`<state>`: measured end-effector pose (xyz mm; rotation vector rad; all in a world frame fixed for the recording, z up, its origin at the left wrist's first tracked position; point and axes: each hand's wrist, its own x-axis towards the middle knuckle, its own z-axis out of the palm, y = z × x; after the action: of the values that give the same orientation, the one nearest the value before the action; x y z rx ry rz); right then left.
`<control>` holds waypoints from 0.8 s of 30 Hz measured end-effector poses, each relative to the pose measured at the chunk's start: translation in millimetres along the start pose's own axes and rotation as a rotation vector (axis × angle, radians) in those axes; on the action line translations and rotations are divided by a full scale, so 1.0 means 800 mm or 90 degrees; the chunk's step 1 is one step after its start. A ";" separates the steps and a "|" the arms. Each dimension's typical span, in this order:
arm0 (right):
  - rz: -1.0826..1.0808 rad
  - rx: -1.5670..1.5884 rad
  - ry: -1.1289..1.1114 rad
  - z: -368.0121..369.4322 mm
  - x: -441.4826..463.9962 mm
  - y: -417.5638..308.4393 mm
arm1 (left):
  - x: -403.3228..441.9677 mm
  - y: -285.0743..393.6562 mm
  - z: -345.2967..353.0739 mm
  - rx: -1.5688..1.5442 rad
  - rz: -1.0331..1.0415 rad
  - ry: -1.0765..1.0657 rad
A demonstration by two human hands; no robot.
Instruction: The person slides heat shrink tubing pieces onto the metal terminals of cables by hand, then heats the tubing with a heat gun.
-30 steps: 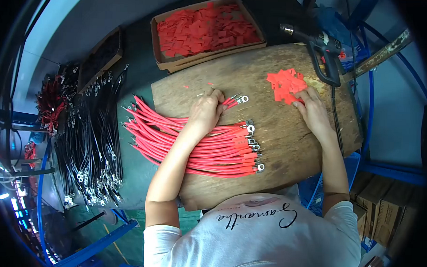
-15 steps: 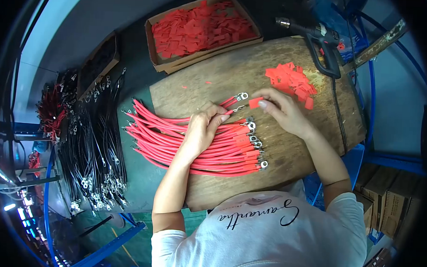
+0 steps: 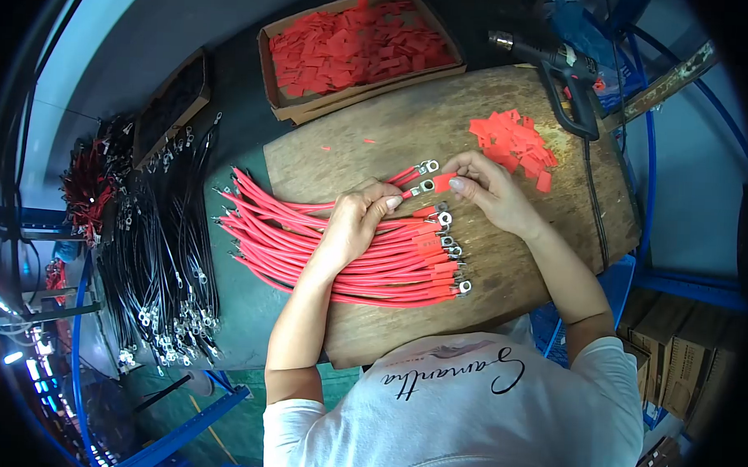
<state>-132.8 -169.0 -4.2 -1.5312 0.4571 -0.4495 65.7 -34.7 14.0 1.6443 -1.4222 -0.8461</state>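
My left hand [image 3: 358, 225] pinches a red cable [image 3: 407, 193] just behind its ring-shaped metal terminal [image 3: 427, 186]. Facing that terminal, my right hand [image 3: 492, 192] holds a small flat red sleeve [image 3: 444, 182] between thumb and fingers, its edge close to the ring; whether they touch I cannot tell. More red cables [image 3: 373, 270] lie side by side under and below my left hand, several with red sleeves near their ring ends. A loose pile of red sleeves [image 3: 513, 141] rests on the wooden board [image 3: 505, 263] beyond my right hand.
A cardboard box [image 3: 362, 93] of red sleeves stands at the back. The heat gun [image 3: 569, 84] lies at the back right, its cord running down the board's right side. Black cables [image 3: 163, 251] and a darker box [image 3: 172, 107] are at the left.
My right hand has come from the sleeve pile to the cable end with one sleeve. My left hand now has a single cable end raised, its ring turned towards the sleeve.
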 end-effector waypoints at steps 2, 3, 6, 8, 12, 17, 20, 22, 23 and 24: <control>0.003 0.010 0.000 0.000 0.001 -0.001 | 0.000 -0.002 0.000 0.004 0.007 0.003; 0.004 0.004 -0.007 -0.001 0.001 -0.001 | 0.000 -0.004 0.001 0.007 0.014 0.004; -0.001 0.001 -0.007 -0.001 0.000 -0.001 | 0.000 -0.006 0.001 0.001 0.017 0.007; -0.009 0.002 -0.002 0.000 0.001 0.000 | 0.000 -0.003 0.000 -0.002 0.006 0.003; 0.004 0.003 -0.009 0.001 0.001 0.002 | -0.001 -0.002 0.001 -0.013 0.003 0.011; 0.000 -0.035 -0.005 0.000 -0.001 0.003 | -0.002 -0.002 0.001 -0.012 0.000 0.012; 0.017 -0.052 -0.007 0.002 -0.001 0.001 | -0.001 -0.004 0.002 -0.011 -0.001 0.013; -0.007 -0.066 -0.019 0.006 -0.001 0.000 | -0.002 -0.004 0.002 -0.013 0.000 0.012; -0.007 -0.067 -0.019 0.008 0.000 -0.003 | -0.002 -0.003 0.002 -0.010 0.001 0.013; 0.002 -0.057 -0.007 0.012 0.001 -0.008 | -0.002 -0.002 0.002 -0.006 0.002 0.013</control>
<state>-126.9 -161.8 1.8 -1.6186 0.4767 -0.4229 64.8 -33.4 11.4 1.6393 -1.4043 -0.8318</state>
